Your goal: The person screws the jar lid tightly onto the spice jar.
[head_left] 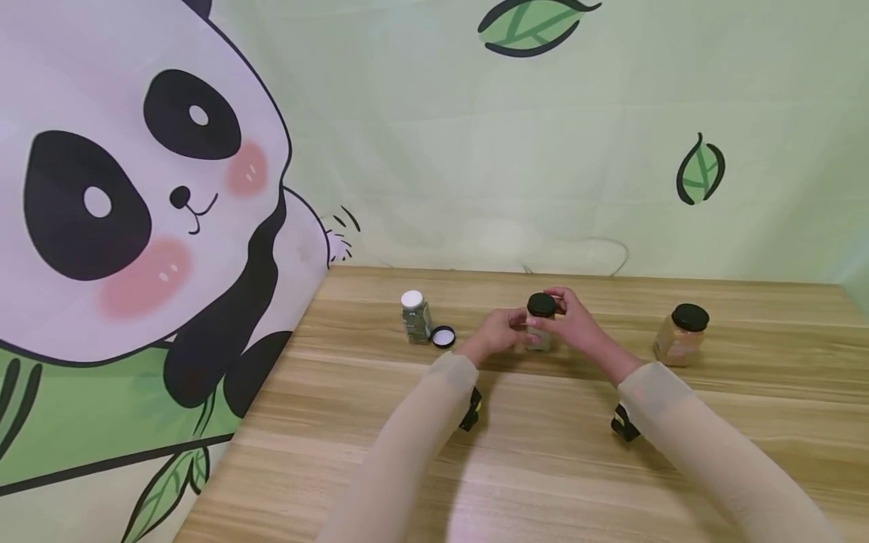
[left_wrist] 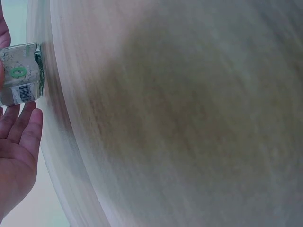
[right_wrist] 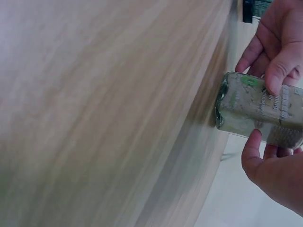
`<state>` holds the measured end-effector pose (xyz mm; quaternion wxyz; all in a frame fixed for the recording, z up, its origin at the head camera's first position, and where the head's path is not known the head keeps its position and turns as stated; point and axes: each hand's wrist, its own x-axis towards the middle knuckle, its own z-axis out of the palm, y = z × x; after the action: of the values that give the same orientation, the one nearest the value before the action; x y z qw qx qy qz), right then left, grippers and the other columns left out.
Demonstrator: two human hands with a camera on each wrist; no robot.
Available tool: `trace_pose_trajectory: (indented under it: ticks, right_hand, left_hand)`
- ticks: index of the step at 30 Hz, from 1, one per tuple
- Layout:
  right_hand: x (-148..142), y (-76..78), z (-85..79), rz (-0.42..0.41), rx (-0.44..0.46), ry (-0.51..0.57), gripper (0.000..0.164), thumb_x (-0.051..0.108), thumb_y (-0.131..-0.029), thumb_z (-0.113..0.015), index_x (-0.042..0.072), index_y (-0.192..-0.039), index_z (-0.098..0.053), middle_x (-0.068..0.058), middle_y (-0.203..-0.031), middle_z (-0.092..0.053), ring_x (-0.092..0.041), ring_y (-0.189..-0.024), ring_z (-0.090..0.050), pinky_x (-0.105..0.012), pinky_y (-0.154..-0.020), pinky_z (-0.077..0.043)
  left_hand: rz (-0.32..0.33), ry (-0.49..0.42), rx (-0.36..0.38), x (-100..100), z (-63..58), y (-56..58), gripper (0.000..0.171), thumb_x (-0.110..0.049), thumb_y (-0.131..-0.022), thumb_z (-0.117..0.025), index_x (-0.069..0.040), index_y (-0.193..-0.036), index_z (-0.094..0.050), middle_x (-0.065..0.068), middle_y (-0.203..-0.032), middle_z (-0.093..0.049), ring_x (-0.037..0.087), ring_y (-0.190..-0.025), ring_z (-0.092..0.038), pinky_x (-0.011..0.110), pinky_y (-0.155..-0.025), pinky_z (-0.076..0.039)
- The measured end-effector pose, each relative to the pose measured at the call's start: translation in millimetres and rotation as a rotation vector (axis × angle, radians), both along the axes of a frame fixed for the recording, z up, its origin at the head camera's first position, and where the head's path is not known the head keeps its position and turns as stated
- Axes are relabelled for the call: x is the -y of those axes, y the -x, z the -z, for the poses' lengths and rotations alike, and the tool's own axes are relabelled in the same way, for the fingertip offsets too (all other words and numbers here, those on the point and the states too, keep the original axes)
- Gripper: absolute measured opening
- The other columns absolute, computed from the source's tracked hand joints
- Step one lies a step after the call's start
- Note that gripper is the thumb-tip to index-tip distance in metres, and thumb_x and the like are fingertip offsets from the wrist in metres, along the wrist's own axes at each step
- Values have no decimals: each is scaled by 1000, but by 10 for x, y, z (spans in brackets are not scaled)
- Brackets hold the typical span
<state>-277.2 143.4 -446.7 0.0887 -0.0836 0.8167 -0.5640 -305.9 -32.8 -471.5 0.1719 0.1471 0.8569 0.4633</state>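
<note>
A clear, squarish glass spice jar [head_left: 538, 341] with a black lid [head_left: 541, 304] is between both hands at the table's far middle; in the head view it looks upright. Thumb on its front and fingers behind, the left hand [head_left: 500, 332] holds the lower part; the right wrist view shows that thumb pressed on the glass [right_wrist: 251, 106]. My right hand [head_left: 577, 324] grips near the top, thumb and fingers around the jar just below the lid. Pale contents, a green mark and a barcode label [left_wrist: 22, 93] show through the left wrist view.
Left of the hands stands a jar [head_left: 417, 324] with a white top and dark green contents. Beside it lies a black lid [head_left: 443, 337], white inside upward. An orange-pink jar [head_left: 679, 341] with a black lid stands at right. A panda-printed cloth [head_left: 434, 151] hangs behind the wooden table [head_left: 543, 467].
</note>
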Motion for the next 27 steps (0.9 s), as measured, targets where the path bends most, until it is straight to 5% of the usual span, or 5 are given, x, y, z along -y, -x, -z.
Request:
trace_pose_trajectory:
  ticks: [8, 19, 27]
  right_hand:
    - [-115, 76, -94, -131, 46, -1, 76, 17, -103, -61, 2, -162, -16, -37, -155, -40, -46, -138, -48, -47, -100, -52]
    - [-210, 118, -156, -253, 112, -47, 78, 20, -104, -61, 6, -164, -14, -35, -160, -33, -50, -147, -38, -64, -113, -43]
    - [-319, 236, -212, -403, 198, -51, 79, 15, -103, -60, 6, -165, -11, -34, -163, -27, -41, -145, -38, -42, -104, -50]
  left_hand:
    - [11, -9, -1, -3, -56, -9, 58, -18, -93, -77, -8, -146, -56, 14, -145, -62, 29, -138, -58, 40, -114, -48]
    - [7, -6, 16, -2, -37, -6, 59, -16, -92, -77, -6, -146, -55, 15, -145, -62, 29, -137, -59, 37, -114, -48]
    - [2, -30, 2, -23, -60, -59, 53, -11, -92, -76, -3, -142, -59, 16, -141, -65, 30, -134, -61, 35, -113, -49]
